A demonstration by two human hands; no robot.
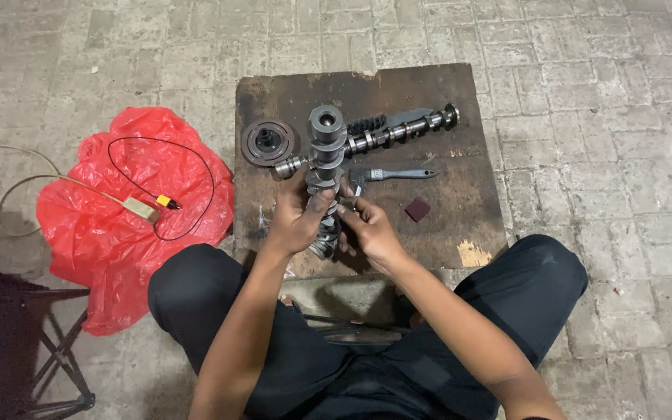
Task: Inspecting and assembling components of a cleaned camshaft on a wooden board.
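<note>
I see my left hand and right hand both gripping 1 upright camshaft over the board.

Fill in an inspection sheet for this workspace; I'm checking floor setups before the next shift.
Surface: dark stained board on the paved floor.
Job's things: upright camshaft held by left hand and right hand; second camshaft lying behind it.
Clutter: round pulley, grey-handled tool, small maroon block, red plastic bag.
Grippers: fingers of both hands closed on the shaft's lower part.
Cables: black wire and pale cord on the bag.
Surroundings: folding stool at left.
</note>
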